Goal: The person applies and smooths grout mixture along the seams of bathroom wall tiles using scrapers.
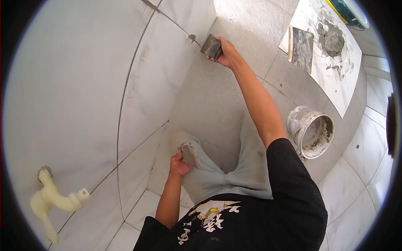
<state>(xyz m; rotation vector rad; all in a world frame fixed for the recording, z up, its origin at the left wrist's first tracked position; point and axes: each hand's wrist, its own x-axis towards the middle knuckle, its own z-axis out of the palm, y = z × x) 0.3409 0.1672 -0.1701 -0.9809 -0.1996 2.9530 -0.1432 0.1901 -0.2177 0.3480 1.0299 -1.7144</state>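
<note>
My right hand is stretched forward and closed around a dark flat scraper smeared with grey paste. The scraper is close to the lower part of the tiled wall, just right of a joint with a dark blob of grout on it. Held low over my thigh, my left hand grips a flat, pale grey plate coated with paste; its exact kind does not show. Dark grey grout lines run between the white wall tiles.
A white board at upper right carries a heap of grey mortar and a smeared dark plate. Beside it is a green bucket. A mortar-crusted pail lies tilted at right. A cream tap juts from the wall.
</note>
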